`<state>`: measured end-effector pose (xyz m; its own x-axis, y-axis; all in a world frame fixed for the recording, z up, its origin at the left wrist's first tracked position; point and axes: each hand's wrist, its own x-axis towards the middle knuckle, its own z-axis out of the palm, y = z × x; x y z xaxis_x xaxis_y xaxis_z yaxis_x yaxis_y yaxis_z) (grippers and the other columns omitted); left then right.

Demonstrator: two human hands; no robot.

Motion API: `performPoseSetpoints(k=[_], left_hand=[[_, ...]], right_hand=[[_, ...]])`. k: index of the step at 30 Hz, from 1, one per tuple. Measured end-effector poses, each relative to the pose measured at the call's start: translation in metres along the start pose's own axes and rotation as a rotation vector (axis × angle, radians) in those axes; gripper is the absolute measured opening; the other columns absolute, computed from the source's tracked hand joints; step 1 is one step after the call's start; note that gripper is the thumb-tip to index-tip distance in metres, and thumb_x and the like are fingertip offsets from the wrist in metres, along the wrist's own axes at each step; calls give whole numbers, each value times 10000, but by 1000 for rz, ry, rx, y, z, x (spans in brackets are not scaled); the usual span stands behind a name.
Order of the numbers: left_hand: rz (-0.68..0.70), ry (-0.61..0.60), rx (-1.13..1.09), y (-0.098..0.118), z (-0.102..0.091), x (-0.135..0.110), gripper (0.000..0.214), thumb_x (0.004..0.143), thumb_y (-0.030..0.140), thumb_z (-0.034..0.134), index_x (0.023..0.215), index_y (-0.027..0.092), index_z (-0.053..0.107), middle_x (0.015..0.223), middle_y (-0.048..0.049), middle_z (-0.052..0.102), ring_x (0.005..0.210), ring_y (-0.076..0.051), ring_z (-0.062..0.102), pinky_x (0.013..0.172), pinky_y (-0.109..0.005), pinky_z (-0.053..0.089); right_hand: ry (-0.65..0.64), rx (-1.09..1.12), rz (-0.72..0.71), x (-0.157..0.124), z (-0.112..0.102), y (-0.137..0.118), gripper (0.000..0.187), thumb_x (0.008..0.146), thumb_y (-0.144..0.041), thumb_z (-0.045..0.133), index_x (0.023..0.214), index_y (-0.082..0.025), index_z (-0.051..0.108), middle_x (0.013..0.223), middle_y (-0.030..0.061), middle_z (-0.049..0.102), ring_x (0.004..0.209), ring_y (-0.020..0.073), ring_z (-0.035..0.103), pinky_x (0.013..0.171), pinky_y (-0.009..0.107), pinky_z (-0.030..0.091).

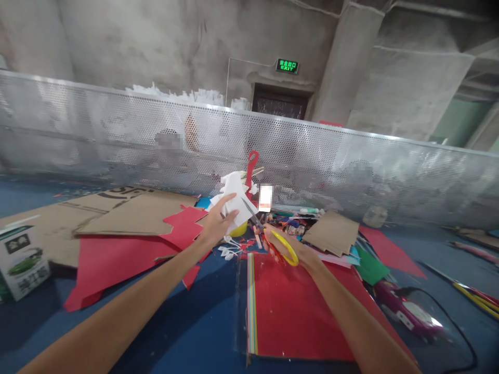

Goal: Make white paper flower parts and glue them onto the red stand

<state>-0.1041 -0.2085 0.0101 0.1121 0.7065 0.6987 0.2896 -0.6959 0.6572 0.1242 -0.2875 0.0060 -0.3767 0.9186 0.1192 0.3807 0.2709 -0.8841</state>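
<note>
My left hand (pixel 216 221) is closed on a sheet of white paper (pixel 236 188), thumb and fingers on its near left part. In my right hand (pixel 303 250) are scissors (pixel 289 248) with a yellow and a red handle loop. Their blades lie at the right part of the paper and look slightly apart; whether they bite into it I cannot tell. Below the paper are small white cut pieces (pixel 230 253) and part of a yellow object (pixel 238 229). A red strip with a loop (pixel 251 163) stands up behind the paper.
Red sheets (pixel 125 265) and cardboard (pixel 136 213) lie left, near a printed carton (pixel 23 259). A stack of coloured paper (pixel 304 317) is in front. To the right are a purple device (pixel 409 311) with a cable and more scissors (pixel 468 291). A perforated metal panel (pixel 117 135) runs behind.
</note>
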Motion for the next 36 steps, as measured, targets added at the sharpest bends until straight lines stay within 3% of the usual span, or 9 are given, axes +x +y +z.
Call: performPoseSetpoints(k=[5,11,18,27,36], left_hand=[[12,2,11,1,-1,0,543,868,449,608,1362,226,576,1229,-71,669,535,-92,468,488,-245,430],[41,-22,-44,2,2,-1,537,869,429,616,1355,205,575,1287,-85,645,909,-208,648,745,-306,550],[27,-28,-72,2,3,0,504,855,388,647,1320,200,597,1292,-81,642,1016,-230,644,825,-322,548],[6,-14,-73,5,3,-1,564,846,407,645,1363,201,554,1234,-86,659,873,-203,641,707,-297,545],[-12,18,-79,7,4,-1,579,840,385,658,1377,204,541,1244,-98,644,947,-225,635,823,-340,543]], right_hand=[[-3,32,-25,-1,-2,4,672,858,-817,330,1094,-213,505,708,-38,514,441,75,452,376,192,425],[-61,12,29,-4,0,1,637,890,-767,360,1200,-224,482,751,-26,535,457,90,486,373,213,434],[-20,30,-36,0,1,2,642,897,-756,351,1259,-237,463,770,-24,515,493,80,464,416,187,435],[60,-2,13,0,7,-10,650,838,-798,422,1154,-233,489,675,-60,471,423,63,404,343,167,371],[90,-20,12,2,9,-11,587,836,-772,468,1052,-228,502,638,-75,464,390,49,385,320,155,374]])
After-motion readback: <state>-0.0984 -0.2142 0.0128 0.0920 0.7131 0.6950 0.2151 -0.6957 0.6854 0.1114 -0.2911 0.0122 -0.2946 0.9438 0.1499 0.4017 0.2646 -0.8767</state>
